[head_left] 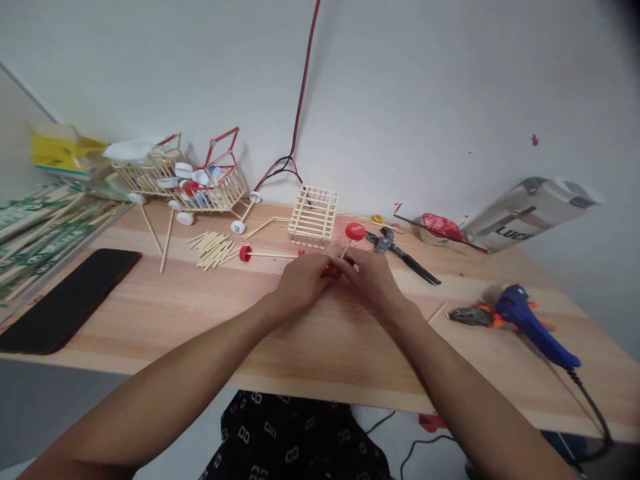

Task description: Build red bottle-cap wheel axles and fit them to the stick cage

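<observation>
Both hands [306,279] clasp a red-capped stick [355,232]; bottle caps [201,177] fill a slatted cart [221,199].

"LUC" on the grey package [530,212], further letter unclear, print on green wrappers [53,239] unreadable

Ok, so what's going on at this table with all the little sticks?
Somebody's left hand and right hand are close together, holding a thin stick with a red cap on its upper end. More red shows between the fingers at the bottom. Another capped stick lies beside the left hand. Just behind the hands stands a slatted stick frame, and farther left are two little stick carts, one full of bottle caps.
</observation>
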Demonstrator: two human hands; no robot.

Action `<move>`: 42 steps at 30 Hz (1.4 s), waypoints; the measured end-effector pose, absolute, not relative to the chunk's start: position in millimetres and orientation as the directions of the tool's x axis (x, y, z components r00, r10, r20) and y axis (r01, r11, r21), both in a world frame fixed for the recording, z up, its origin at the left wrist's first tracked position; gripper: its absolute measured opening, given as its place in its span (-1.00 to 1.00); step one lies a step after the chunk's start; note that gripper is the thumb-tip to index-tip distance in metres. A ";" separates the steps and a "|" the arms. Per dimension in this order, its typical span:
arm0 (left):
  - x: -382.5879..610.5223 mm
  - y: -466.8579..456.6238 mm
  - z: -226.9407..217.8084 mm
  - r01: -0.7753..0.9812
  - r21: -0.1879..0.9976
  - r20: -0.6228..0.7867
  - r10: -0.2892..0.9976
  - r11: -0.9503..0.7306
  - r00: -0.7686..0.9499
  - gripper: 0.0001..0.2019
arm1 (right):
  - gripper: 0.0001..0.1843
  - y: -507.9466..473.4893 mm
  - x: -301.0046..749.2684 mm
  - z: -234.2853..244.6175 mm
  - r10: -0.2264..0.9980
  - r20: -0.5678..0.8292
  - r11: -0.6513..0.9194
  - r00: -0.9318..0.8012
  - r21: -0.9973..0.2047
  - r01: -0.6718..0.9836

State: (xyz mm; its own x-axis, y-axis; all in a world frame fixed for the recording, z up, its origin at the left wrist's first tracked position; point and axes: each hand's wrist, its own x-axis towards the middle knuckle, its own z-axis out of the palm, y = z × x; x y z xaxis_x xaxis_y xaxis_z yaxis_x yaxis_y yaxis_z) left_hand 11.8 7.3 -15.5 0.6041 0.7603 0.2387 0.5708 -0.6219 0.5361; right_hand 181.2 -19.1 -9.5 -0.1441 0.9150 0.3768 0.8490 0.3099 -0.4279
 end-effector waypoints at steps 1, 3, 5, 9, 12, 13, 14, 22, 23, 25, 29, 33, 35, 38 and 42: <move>11.7 7.3 -15.4 0.567 0.538 0.241 0.759 -0.623 0.605 -0.87 | -0.64 -19.0 181.3 -9.6 0.914 0.377 0.312 -0.146 -0.426 0.849; 11.5 7.3 -15.1 0.554 0.549 0.247 0.755 -0.625 0.607 -0.86 | -0.63 -18.8 181.6 -9.4 0.913 0.380 0.313 -0.147 -0.421 0.852; 11.3 7.2 -14.7 0.545 0.563 0.246 0.755 -0.622 0.608 -0.85 | -0.63 -18.8 181.6 -8.8 0.912 0.380 0.317 -0.152 -0.421 0.850; 11.1 6.9 -14.1 0.544 0.579 0.238 0.763 -0.608 0.600 -0.85 | -0.63 -19.2 181.0 -7.8 0.916 0.371 0.319 -0.155 -0.437 0.841; 11.2 6.8 -13.6 0.536 0.582 0.241 0.760 -0.611 0.604 -0.84 | -0.62 -19.5 180.8 -7.9 0.916 0.375 0.311 -0.143 -0.436 0.845; 11.3 6.8 -13.4 0.537 0.581 0.241 0.759 -0.612 0.605 -0.84 | -0.62 -19.5 180.8 -8.0 0.915 0.377 0.310 -0.142 -0.433 0.846; 11.3 6.8 -13.3 0.538 0.579 0.240 0.759 -0.613 0.606 -0.84 | -0.62 -19.5 180.8 -8.2 0.914 0.380 0.311 -0.142 -0.431 0.847; 11.8 6.6 -12.5 0.547 0.569 0.233 0.758 -0.614 0.609 -0.84 | -0.64 -19.3 181.6 -9.6 0.911 0.384 0.325 -0.151 -0.442 0.836; 11.9 6.7 -12.7 0.548 0.568 0.233 0.759 -0.614 0.609 -0.84 | -0.64 -19.3 181.7 -9.7 0.912 0.382 0.322 -0.150 -0.440 0.838; 12.1 6.8 -13.3 0.553 0.564 0.234 0.761 -0.613 0.604 -0.83 | -0.63 -19.2 181.8 -9.8 0.914 0.379 0.316 -0.146 -0.439 0.841; 12.0 6.8 -14.3 0.552 0.561 0.240 0.759 -0.617 0.605 -0.83 | -0.63 -18.7 181.8 -9.5 0.914 0.378 0.318 -0.146 -0.445 0.837; 11.5 6.4 -13.7 0.553 0.562 0.233 0.760 -0.615 0.607 -0.85 | -0.62 -18.4 181.4 -8.8 0.916 0.373 0.319 -0.149 -0.451 0.834; 11.3 6.2 -13.0 0.546 0.564 0.237 0.755 -0.619 0.612 -0.85 | -0.62 -18.4 181.4 -8.8 0.915 0.377 0.319 -0.145 -0.453 0.832; 11.0 6.2 -12.5 0.545 0.567 0.236 0.755 -0.618 0.611 -0.85 | -0.62 -18.8 181.5 -8.8 0.914 0.377 0.321 -0.148 -0.452 0.832; 11.0 6.5 -12.9 0.546 0.572 0.233 0.759 -0.612 0.608 -0.84 | -0.63 -19.2 181.3 -8.3 0.917 0.372 0.312 -0.145 -0.443 0.840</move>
